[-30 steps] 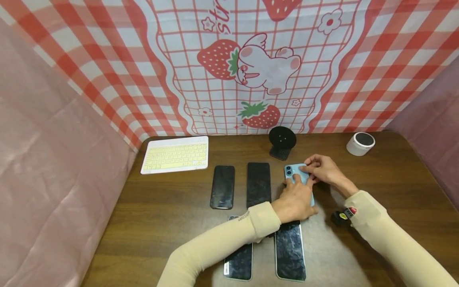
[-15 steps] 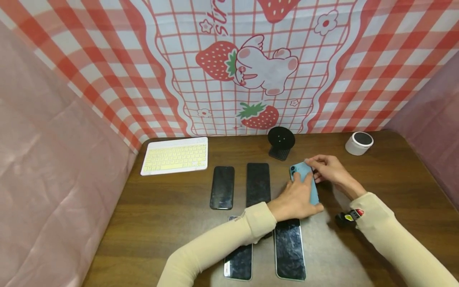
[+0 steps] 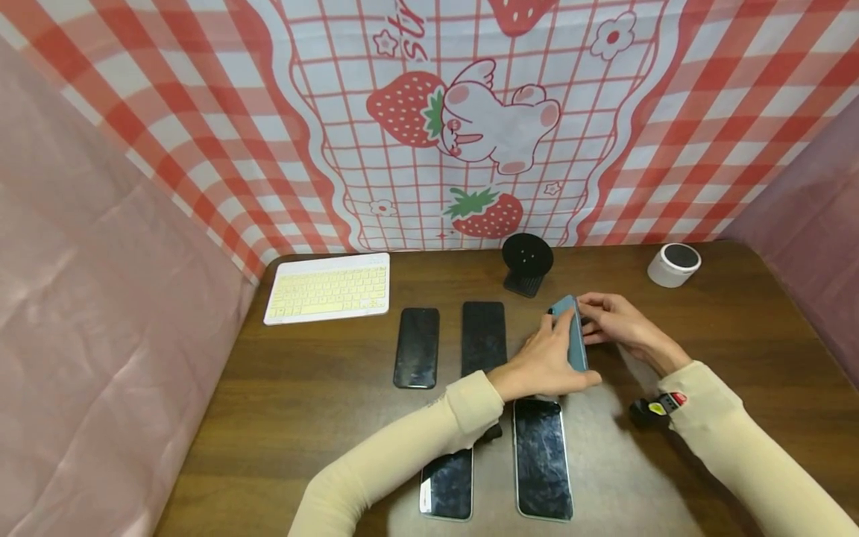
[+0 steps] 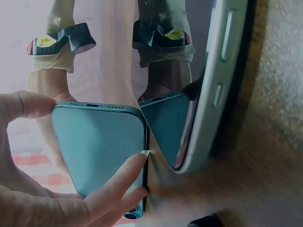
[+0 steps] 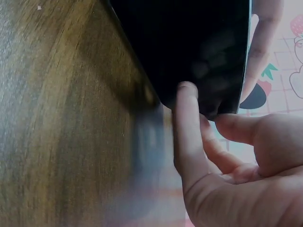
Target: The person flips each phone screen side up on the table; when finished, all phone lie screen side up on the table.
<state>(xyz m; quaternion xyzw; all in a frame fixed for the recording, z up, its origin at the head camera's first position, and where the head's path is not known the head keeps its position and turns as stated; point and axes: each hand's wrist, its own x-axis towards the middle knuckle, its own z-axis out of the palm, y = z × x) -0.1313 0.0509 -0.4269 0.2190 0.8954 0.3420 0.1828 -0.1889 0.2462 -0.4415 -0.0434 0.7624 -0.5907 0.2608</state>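
Observation:
A light blue smartphone (image 3: 574,335) stands tilted up on one long edge at the right of the table, its back toward my left hand. My left hand (image 3: 549,358) grips it, with the thumb at the bottom end and fingers over the back and side edge, as the left wrist view shows. My right hand (image 3: 620,324) pinches its camera end. In the right wrist view one finger lies on the dark screen (image 5: 189,42) and the thumb touches the end edge. Just below lies another phone (image 3: 542,459), screen up; its pale side rim (image 4: 208,109) looms in the left wrist view.
Dark phones lie at the left (image 3: 417,348), in the middle (image 3: 483,335) and under my left sleeve (image 3: 448,485). Along the back stand a white keyboard with yellow keys (image 3: 327,289), a black round-headed stand (image 3: 527,257) and a white cylinder with a dark top (image 3: 674,265).
The blue phone has turned from lying nearly flat, back up, to standing on its side edge. Both hands have stayed on it, shifting slightly.

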